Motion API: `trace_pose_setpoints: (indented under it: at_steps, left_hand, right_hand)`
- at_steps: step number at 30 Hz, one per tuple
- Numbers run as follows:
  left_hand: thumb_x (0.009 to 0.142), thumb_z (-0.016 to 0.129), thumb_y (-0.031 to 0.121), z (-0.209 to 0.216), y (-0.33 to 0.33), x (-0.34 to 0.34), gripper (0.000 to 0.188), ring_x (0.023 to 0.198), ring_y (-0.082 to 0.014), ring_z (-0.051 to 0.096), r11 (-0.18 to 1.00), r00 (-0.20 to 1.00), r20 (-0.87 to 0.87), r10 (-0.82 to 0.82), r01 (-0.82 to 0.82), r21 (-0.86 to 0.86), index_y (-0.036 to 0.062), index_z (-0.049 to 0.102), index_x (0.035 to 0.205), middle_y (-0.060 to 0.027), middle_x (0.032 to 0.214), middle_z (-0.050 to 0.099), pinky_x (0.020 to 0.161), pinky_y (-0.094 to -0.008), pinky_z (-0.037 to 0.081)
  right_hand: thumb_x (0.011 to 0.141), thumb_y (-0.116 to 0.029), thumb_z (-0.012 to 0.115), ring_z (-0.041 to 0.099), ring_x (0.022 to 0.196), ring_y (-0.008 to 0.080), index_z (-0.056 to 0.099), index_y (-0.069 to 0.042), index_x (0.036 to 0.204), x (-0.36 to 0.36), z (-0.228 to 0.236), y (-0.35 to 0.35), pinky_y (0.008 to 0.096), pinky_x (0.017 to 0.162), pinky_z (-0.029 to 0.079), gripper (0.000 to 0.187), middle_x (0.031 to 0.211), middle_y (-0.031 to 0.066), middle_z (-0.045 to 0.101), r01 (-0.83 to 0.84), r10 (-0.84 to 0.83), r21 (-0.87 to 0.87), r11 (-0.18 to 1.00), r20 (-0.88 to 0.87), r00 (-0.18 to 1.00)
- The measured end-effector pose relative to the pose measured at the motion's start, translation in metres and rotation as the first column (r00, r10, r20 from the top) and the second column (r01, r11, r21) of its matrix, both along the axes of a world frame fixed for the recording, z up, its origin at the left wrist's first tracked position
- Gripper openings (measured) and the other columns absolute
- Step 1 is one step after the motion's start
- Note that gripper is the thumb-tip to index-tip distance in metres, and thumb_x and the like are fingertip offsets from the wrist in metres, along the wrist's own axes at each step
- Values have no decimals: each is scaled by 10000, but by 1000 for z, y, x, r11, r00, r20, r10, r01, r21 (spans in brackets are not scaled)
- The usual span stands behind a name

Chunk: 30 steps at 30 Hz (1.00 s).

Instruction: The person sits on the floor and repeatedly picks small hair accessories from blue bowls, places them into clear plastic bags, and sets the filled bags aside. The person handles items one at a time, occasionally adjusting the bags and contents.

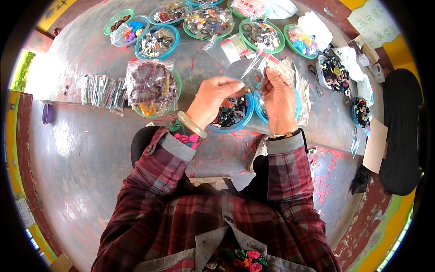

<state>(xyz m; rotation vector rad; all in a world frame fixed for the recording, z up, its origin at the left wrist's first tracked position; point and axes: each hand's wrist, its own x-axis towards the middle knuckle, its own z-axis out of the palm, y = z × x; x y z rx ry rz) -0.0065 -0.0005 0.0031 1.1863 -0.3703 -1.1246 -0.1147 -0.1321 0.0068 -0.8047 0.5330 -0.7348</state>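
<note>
Both hands are raised over two blue basins, fingertips pinched around a thin dark elastic hair tie stretched between them. My left hand, with a pale bangle on its wrist, closes on the tie's near side by a small gold bead. On the other side my right hand grips the loop between thumb and fingers. A clear plastic bag shows just behind the loop; whether the fingers also hold it I cannot tell. Under my left hand, a blue basin contains dark hair ties; my right hand partly covers another blue basin.
Several basins of bagged accessories line the back, including a green basin. Bagged beaded bracelets and slim packets lie left. At right are a white basket, a grey cloth and cardboard. The ledge edge drops toward me.
</note>
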Motion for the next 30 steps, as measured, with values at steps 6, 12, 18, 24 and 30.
trace_pose_setpoints:
  at_steps: [6,12,18,24,30]
  left_hand:
    - [836,621,153,14,2,6,229,660,-34,529,996,999,-24,47,-49,-71,43,607,1036,14,841,619,498,-161,411]
    - [837,617,135,1,3,8,188,661,-44,537,992,993,-85,87,-95,-86,5,629,973,-27,868,633,514,-163,418]
    - [840,595,77,0,2,6,178,709,-81,574,972,973,-181,142,-171,-158,-41,614,973,-83,920,638,610,-176,467]
    - [843,575,40,-5,1,9,162,826,-155,613,959,960,-250,123,-180,-217,-65,599,963,-124,956,625,755,-232,518]
    - [851,572,57,-2,2,10,170,827,-152,612,959,948,-286,142,-203,-195,-65,597,967,-136,984,622,738,-224,518]
  right_hand:
    - [810,-99,641,532,625,91,650,0,838,-1,1,2,208,621,443,103,718,15,609,-203,192,-72,976,-143,971]
    - [803,-96,648,549,652,80,653,16,870,3,12,15,198,615,431,131,751,31,640,-266,216,-205,942,-238,947]
    - [807,-107,649,551,643,76,653,17,846,3,7,14,195,595,426,129,743,34,640,-208,171,-203,957,-189,967]
    - [808,-113,651,535,644,63,651,10,824,4,4,14,191,589,418,124,728,17,628,-209,150,-257,944,-230,962]
    - [823,-119,630,529,654,62,644,16,809,5,6,16,190,609,414,136,731,10,622,-243,142,-364,899,-284,948]
